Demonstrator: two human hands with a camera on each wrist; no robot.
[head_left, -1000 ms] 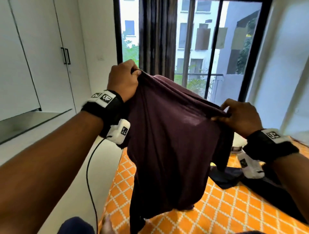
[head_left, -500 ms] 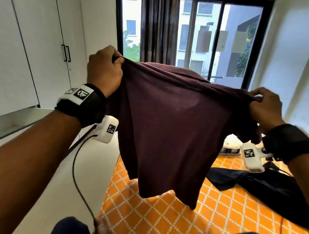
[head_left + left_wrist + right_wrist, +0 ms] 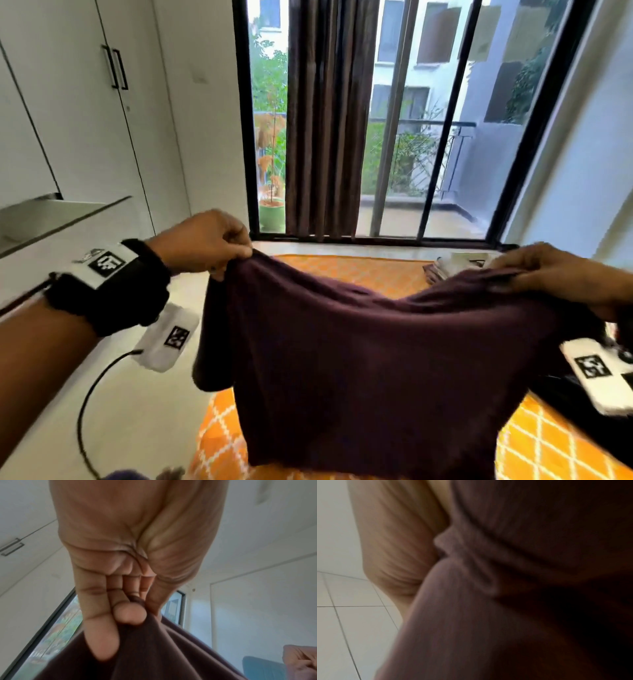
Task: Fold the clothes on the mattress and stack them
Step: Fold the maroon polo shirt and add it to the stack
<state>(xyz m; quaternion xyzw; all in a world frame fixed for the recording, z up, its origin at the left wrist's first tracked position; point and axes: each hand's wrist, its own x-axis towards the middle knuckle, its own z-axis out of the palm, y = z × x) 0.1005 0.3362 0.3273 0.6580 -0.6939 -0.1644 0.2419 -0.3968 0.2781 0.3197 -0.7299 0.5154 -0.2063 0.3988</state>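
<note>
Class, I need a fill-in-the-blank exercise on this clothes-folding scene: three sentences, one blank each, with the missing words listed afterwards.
1. The garment stretched between the left hand and the right hand is a ____ coloured shirt.
2. The mattress under the shirt has a cover that is ____ with a white diamond pattern.
3. The shirt is gripped by ____ hands, one at each top corner.

Missing words: maroon; orange; both

Folded clothes (image 3: 445, 269) on orange mattress (image 3: 359, 274)
</note>
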